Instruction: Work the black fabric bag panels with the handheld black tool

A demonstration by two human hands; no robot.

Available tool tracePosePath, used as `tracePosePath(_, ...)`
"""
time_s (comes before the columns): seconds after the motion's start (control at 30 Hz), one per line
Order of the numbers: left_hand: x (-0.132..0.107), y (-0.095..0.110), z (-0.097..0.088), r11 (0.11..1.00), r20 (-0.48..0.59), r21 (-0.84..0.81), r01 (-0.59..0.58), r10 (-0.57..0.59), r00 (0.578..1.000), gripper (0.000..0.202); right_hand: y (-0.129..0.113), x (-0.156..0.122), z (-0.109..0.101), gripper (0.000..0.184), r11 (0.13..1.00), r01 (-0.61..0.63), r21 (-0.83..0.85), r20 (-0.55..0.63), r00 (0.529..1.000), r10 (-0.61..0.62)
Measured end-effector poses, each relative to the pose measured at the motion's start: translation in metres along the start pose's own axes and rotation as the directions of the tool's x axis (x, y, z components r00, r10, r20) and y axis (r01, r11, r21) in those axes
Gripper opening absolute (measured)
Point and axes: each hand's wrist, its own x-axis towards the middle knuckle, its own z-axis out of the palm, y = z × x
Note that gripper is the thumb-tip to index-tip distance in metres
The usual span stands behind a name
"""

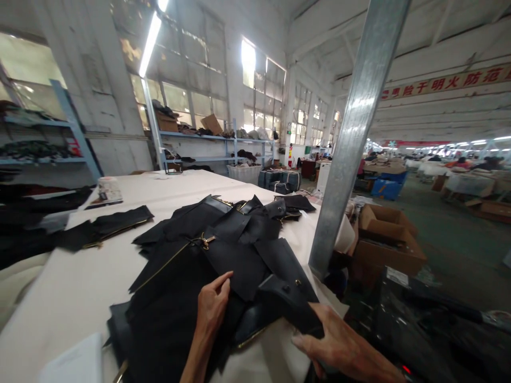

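My left hand [213, 306] lies over the pile of black fabric pieces [167, 308]. Its thumb and index finger come together at the edge of a black panel [239, 263], which they appear to pinch. On the right, my right hand [333, 338] is wrapped around a black leather-like piece [285, 298] with a rounded end, thumb below and fingers mostly hidden. Beside it lies a long black strip [285, 255] with a small metal fitting. A gold zipper [162, 266] runs across the pile to a gold pull [206, 241].
The pile spreads over a white-covered table [48, 298]. A metal post [355, 133] rises at its right edge. More black zippered pieces [112, 223] lie left. Cardboard boxes [387, 247] and a dark plastic-wrapped bundle [423, 324] stand on the right; shelves [199, 135] line the wall.
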Motion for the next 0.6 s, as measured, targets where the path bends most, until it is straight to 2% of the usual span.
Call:
tracePosePath(0.1,-0.009,-0.005,-0.002,0.970,0.003,-0.234,0.059,-0.060,0.998,0.041,-0.005,0.014,0.009,0.014,1.000,0.008,-0.009,0.034,0.999,-0.008)
tracePosePath(0.23,-0.017,-0.013,-0.003,0.847,0.066,-0.504,0.171,-0.160,0.985,0.046,-0.007,0.030,0.023,0.013,1.000,0.018,0.011,0.075,0.997,-0.018)
tracePosePath(0.43,-0.027,-0.015,-0.003,0.695,0.138,-0.675,0.247,-0.209,0.968,0.047,-0.009,0.043,0.038,0.013,0.997,0.059,0.054,0.127,0.990,-0.065)
tracePosePath(0.5,-0.027,-0.015,-0.002,0.652,0.149,-0.707,0.274,-0.241,0.959,0.041,-0.011,0.044,0.035,0.014,0.997,0.052,0.054,0.099,0.993,-0.057)
tracePosePath(0.6,-0.026,-0.015,0.001,0.619,0.155,-0.724,0.305,-0.285,0.946,0.034,-0.012,0.044,0.018,0.018,0.999,0.023,0.024,-0.059,0.998,-0.022)
